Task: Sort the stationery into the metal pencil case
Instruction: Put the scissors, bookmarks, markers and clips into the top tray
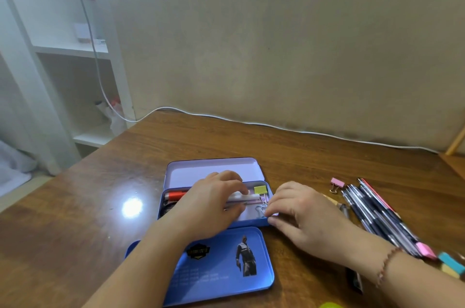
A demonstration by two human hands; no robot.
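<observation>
The blue metal pencil case (pixel 163 198) lies open mid-table, its inner lid (pixel 214 169) tipped back and a printed blue lid (pixel 226 265) lying flat in front. In the tray are a red marker (pixel 176 195), a yellow binder clip (pixel 260 190) and a white stick (pixel 242 198). My left hand (pixel 214 204) reaches over the tray, its fingers closed around the white stick. My right hand (pixel 302 212) is at the tray's right end, fingertips pinching a binder clip whose wire handles (pixel 260 208) show. The rest of that clip is hidden by my fingers.
To the right lie a bundle of pens (pixel 372 212), a pink binder clip (pixel 337 183), and pink (pixel 425 249), teal (pixel 451 261) and yellow (pixel 450 271) erasers. A white cable (pixel 251 123) runs along the wall. White shelving (pixel 75 48) stands at the left.
</observation>
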